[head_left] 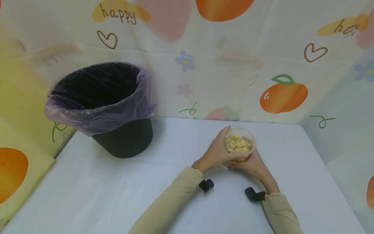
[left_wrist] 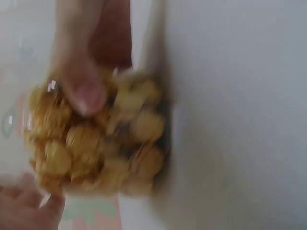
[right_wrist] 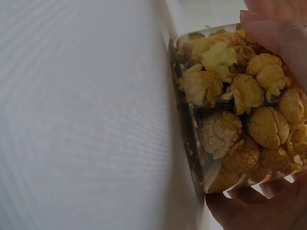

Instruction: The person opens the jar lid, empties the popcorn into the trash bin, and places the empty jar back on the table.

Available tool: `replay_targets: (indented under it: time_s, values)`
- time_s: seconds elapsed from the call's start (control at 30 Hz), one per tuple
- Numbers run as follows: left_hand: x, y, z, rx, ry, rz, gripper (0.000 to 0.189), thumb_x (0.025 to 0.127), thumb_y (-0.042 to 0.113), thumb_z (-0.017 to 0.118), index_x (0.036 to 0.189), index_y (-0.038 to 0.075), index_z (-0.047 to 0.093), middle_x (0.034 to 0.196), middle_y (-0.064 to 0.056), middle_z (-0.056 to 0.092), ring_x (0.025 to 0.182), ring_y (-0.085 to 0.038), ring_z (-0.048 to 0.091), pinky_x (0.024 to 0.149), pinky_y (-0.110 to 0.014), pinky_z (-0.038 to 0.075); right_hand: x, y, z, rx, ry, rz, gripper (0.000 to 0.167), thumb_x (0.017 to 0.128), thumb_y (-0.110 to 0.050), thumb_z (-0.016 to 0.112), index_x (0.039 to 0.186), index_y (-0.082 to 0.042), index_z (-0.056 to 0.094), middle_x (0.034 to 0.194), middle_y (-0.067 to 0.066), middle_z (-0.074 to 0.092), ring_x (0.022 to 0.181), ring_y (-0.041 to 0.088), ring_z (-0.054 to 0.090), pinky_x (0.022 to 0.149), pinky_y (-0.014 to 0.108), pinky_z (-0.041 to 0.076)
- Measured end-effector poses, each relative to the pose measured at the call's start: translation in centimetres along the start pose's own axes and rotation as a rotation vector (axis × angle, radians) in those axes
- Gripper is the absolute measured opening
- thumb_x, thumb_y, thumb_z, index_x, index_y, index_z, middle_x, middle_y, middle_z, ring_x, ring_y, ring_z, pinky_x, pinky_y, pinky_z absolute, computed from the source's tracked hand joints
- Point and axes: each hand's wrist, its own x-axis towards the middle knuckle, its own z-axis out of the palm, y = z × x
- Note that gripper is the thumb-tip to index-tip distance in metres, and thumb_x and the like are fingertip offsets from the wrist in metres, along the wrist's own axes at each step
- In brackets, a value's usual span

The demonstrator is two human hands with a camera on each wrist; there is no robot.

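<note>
Both hands grip a round clear plastic tub (head_left: 253, 139) filled with yellow caramel popcorn (head_left: 238, 142). From the left side my left hand (head_left: 216, 152) curls round it, its thumb toward the far side and fingers across the front. My right hand (head_left: 258, 165) holds the right side, lower down; its thumb (left_wrist: 86, 93) presses the tub wall in the left wrist view. The right wrist view shows the popcorn (right_wrist: 244, 110) close up through the wall, beside the white surface. Whether the base touches the table, or a lid covers the top, I cannot tell.
A black bin (head_left: 125, 139) lined with a purple plastic bag (head_left: 117, 118) stands at the back left of the white table (head_left: 102, 195). A fruit-patterned cloth (head_left: 210, 81) hangs behind the table and along both sides. Black wrist cameras (head_left: 206, 185) sit at both cuffs.
</note>
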Motion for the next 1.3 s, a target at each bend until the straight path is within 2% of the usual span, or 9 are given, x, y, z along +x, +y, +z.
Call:
replay_targets:
  time_s: [0.1, 0.27, 0.4, 0.5, 0.63, 0.83, 0.97, 1.13, 1.3]
  values:
    - [0.7, -0.1, -0.8, 0.049, -0.071, 0.007, 0.115, 0.072, 0.041, 0.088, 0.159, 0.025, 0.015, 0.163, 0.002, 0.027, 0.148, -0.02, 0.032, 0.118, -0.047, 0.033, 0.0, 0.0, 0.0, 0.014, -0.01, 0.002, 0.115, 0.069, -0.013, 0.09, 0.155, -0.01, 0.013, 0.151, 0.013, 0.032, 0.135, 0.028, 0.034, 0.113, 0.056, 0.029]
    - [1.8, -0.1, -1.5, 0.09, -0.159, 0.017, 0.116, 0.069, 0.039, 0.09, 0.159, 0.029, 0.016, 0.162, 0.003, 0.028, 0.148, -0.018, 0.031, 0.119, -0.047, 0.032, 0.0, 0.1, -0.1, 0.03, -0.021, 0.01, 0.114, 0.07, -0.015, 0.09, 0.155, -0.014, 0.014, 0.149, 0.01, 0.034, 0.134, 0.027, 0.035, 0.113, 0.057, 0.029]
    - [2.2, -0.2, -1.5, 0.071, -0.175, 0.0, 0.115, 0.068, 0.038, 0.091, 0.158, 0.03, 0.019, 0.161, 0.005, 0.029, 0.147, -0.018, 0.033, 0.118, -0.048, 0.033, 0.0, 0.2, 0.0, 0.034, -0.021, -0.002, 0.115, 0.069, -0.014, 0.09, 0.155, -0.013, 0.013, 0.151, 0.009, 0.033, 0.135, 0.027, 0.035, 0.113, 0.057, 0.029]
    - [2.2, -0.2, -1.2, 0.047, -0.139, -0.001, 0.113, 0.068, 0.037, 0.091, 0.157, 0.029, 0.022, 0.16, 0.005, 0.033, 0.145, -0.018, 0.035, 0.118, -0.047, 0.033, 0.0, 0.2, 0.0, 0.034, -0.013, -0.006, 0.117, 0.069, -0.014, 0.091, 0.156, -0.013, 0.013, 0.152, 0.009, 0.033, 0.136, 0.027, 0.035, 0.114, 0.057, 0.028]
    - [1.7, -0.1, -0.3, 0.039, -0.052, 0.007, 0.11, 0.068, 0.035, 0.091, 0.156, 0.025, 0.025, 0.158, 0.003, 0.036, 0.143, -0.018, 0.039, 0.116, -0.046, 0.035, 0.0, 0.2, 0.1, 0.009, 0.001, 0.01, 0.118, 0.068, -0.017, 0.092, 0.156, -0.016, 0.013, 0.152, 0.009, 0.033, 0.137, 0.028, 0.035, 0.115, 0.057, 0.028]
    - [0.6, 0.7, 1.3, 0.046, 0.103, -0.011, 0.111, 0.067, 0.038, 0.09, 0.156, 0.021, 0.025, 0.153, 0.0, 0.04, 0.135, -0.016, 0.045, 0.112, -0.043, 0.04, 0.0, 0.2, 0.0, -0.068, 0.013, 0.016, 0.115, 0.071, -0.019, 0.09, 0.155, -0.006, 0.013, 0.156, 0.019, 0.028, 0.14, 0.034, 0.034, 0.114, 0.059, 0.03]
    - [0.1, 1.0, 1.6, 0.05, 0.141, -0.017, 0.111, 0.069, 0.039, 0.089, 0.156, 0.018, 0.024, 0.154, -0.007, 0.04, 0.135, -0.019, 0.045, 0.112, -0.044, 0.041, 0.1, 0.2, 0.0, -0.101, 0.011, 0.017, 0.113, 0.072, -0.02, 0.089, 0.154, -0.001, 0.013, 0.156, 0.024, 0.028, 0.14, 0.037, 0.034, 0.114, 0.059, 0.03]
    - [0.3, 0.8, 1.0, 0.041, 0.082, -0.001, 0.113, 0.069, 0.039, 0.09, 0.157, 0.019, 0.022, 0.156, -0.008, 0.037, 0.139, -0.021, 0.042, 0.114, -0.046, 0.038, 0.1, 0.3, 0.0, -0.059, 0.006, 0.022, 0.115, 0.071, -0.019, 0.089, 0.155, -0.004, 0.012, 0.157, 0.02, 0.027, 0.141, 0.035, 0.034, 0.114, 0.058, 0.031]
    - [1.0, 0.0, -0.5, 0.057, -0.048, 0.017, 0.113, 0.069, 0.039, 0.09, 0.158, 0.024, 0.021, 0.161, 0.0, 0.031, 0.147, -0.019, 0.034, 0.117, -0.047, 0.033, -0.1, 0.2, -0.1, -0.022, 0.002, 0.04, 0.117, 0.07, -0.022, 0.091, 0.156, -0.01, 0.012, 0.156, 0.014, 0.029, 0.141, 0.031, 0.033, 0.113, 0.058, 0.031]
